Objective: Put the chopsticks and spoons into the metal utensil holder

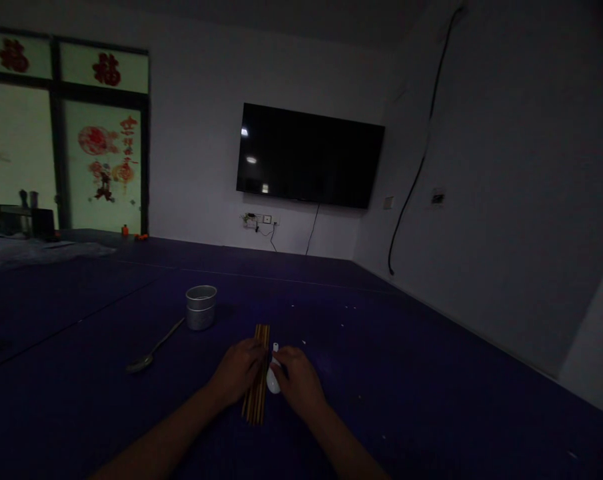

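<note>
A bundle of thin wooden chopsticks (254, 405) lies on the dark blue surface in front of me, roughly pointing away. My left hand (237, 373) is closed over the bundle from the left, its fingertips at the upper half. Just right of the bundle lies a white soup spoon (274, 384), handle end facing away. My right hand (300, 381) pinches this spoon near its handle with thumb and fingers. Farther off to the left stand a metal cup (200, 315) and, beside it, a metal spoon (140, 363) with its bowl towards me.
Small white scraps (304, 342) dot the blue surface (406, 373). A wall-mounted television (311, 157) hangs at the back, and a black cable (416, 180) runs down the right wall. Plastic sheeting (36, 250) and a dark box (26, 221) are at the far left.
</note>
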`<state>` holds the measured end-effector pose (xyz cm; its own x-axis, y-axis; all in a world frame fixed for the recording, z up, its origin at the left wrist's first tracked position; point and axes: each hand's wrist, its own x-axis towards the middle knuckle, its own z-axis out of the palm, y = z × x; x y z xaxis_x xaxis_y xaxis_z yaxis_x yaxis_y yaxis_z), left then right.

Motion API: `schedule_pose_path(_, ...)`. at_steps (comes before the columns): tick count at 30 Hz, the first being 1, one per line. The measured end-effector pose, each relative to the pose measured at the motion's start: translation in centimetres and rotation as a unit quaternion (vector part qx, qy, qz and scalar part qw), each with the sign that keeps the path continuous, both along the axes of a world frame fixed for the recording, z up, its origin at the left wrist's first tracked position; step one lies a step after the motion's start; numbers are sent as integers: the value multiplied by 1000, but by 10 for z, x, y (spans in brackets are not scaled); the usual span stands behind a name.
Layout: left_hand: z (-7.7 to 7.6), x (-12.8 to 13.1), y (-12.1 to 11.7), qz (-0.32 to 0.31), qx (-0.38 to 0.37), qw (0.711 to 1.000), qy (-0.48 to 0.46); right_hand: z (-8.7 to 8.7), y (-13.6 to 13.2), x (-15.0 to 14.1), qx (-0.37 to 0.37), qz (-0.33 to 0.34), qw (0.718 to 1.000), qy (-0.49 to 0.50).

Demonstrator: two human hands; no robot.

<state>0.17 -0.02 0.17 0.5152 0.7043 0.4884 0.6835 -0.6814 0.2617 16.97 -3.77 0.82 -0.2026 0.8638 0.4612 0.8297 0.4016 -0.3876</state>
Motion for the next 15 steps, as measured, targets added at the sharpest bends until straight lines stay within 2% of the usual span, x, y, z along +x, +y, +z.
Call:
schedule_pose_path(2, 7, -3, -1, 34, 3, 999, 11, 2, -2, -1, 4, 0, 1000, 3)
schedule_pose_path(5, 18, -13, 2, 140, 1, 989, 49, 3, -3, -2, 7, 2, 1000, 9)
schedule_pose_path(10, 31, -41, 8, 339, -19, 934, 106, 1, -2, -2, 15, 3, 1000, 18)
schedule_pose_path(12, 33, -53, 10, 400, 0, 909, 112, 0, -1, -2, 16, 2, 1000, 21)
schedule_pose_path(15, 32, -72, 13, 457, 14, 881, 123, 0, -1, -3, 15, 4, 1000, 21)
